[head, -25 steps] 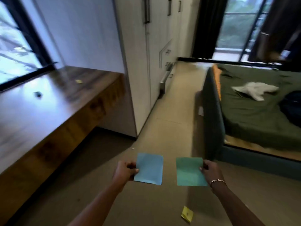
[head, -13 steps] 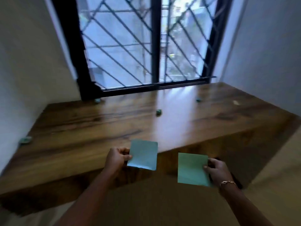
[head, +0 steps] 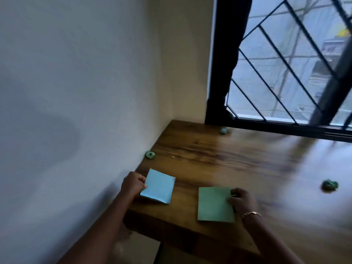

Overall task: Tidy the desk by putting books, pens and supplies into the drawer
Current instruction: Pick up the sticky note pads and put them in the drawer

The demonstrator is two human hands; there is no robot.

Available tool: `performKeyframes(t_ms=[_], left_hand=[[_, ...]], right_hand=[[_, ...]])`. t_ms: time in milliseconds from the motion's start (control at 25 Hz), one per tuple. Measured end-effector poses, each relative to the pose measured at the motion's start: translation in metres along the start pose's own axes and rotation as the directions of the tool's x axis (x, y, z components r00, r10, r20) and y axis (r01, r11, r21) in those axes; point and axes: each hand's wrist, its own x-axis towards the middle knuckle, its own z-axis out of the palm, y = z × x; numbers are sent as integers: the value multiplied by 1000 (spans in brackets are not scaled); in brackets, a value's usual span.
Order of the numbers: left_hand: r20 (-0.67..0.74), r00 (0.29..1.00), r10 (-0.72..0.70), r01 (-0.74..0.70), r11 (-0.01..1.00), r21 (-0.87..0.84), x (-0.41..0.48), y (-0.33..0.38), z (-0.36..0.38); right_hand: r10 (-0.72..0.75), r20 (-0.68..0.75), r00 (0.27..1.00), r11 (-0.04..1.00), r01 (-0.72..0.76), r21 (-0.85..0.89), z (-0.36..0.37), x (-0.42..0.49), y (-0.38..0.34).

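Note:
My left hand (head: 133, 184) pinches the left edge of a light blue paper sheet (head: 158, 186), held just above the near-left corner of the wooden desk (head: 219, 159). My right hand (head: 242, 200), with a thin bracelet at the wrist, pinches the right edge of a green paper sheet (head: 214, 204) over the desk's front edge. The two sheets are side by side and apart. No drawer is in view.
Crumpled green paper balls lie on the desk: one by the left wall (head: 150, 154), one near the window frame (head: 223, 130), one at the right (head: 329, 185). A white wall bounds the left side. A barred window (head: 285, 73) stands behind the desk.
My view has swung left from the bedroom floor to the desk's left corner. Both hands kept hold of their sheets, which are now over the desk top.

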Motion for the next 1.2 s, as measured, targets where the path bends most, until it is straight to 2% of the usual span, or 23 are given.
performKeyframes(t_ms=[80, 160, 240, 280, 360, 400, 440, 520, 560, 600, 640, 720, 840, 1000, 1200], left_hand=[[-50, 997, -50, 55, 994, 91, 6, -6, -5], [-141, 990, -13, 53, 956, 288, 3, -5, -7], [-213, 964, 158, -51, 899, 435, -3, -1, 0], [-202, 952, 232, -128, 896, 426, -7, 3, 7], [-89, 944, 316, -258, 882, 395, -17, 5, 27], [-5, 950, 313, -286, 875, 390, -24, 4, 39], [81, 956, 283, -291, 870, 399, -29, 2, 47], [190, 954, 231, -294, 839, 457, -32, -8, 57], [198, 953, 229, -299, 818, 491, -33, -15, 60], [189, 955, 230, -295, 804, 516, -34, -19, 61], [172, 959, 226, -283, 805, 522, -33, -21, 61], [150, 968, 202, -251, 824, 509, -30, -22, 57], [151, 973, 173, -226, 841, 491, -23, -23, 44], [185, 958, 221, -282, 853, 440, -17, -31, 31], [252, 940, 231, -315, 870, 380, -17, -29, 24]], right_hand=[[-26, 18, 1000, 997, 27, -73, 15, 4, -14], [-36, 48, 998, 993, 42, -115, 29, 6, -22], [-57, 71, 996, 992, 64, -108, 43, 9, -33], [-61, 85, 995, 991, 70, -110, 49, 8, -38], [-121, 109, 987, 959, 144, -242, 58, 7, -42], [-221, 118, 968, 881, 250, -401, 59, 5, -41], [-393, 130, 910, 755, 400, -520, 59, 3, -40], [-699, 288, 655, 444, 713, -543, 65, -1, -31], [-744, 388, 544, 303, 792, -530, 70, -4, -23], [-740, 478, 473, 191, 829, -526, 77, -5, -15], [-703, 545, 457, 129, 835, -535, 83, -9, -9], [-580, 633, 512, 152, 832, -533, 99, -17, -5], [-470, 646, 602, 218, 788, -575, 116, -22, -12], [-446, 617, 649, 260, 753, -604, 136, -21, -23], [-516, 574, 635, 277, 759, -590, 151, -24, -29]])
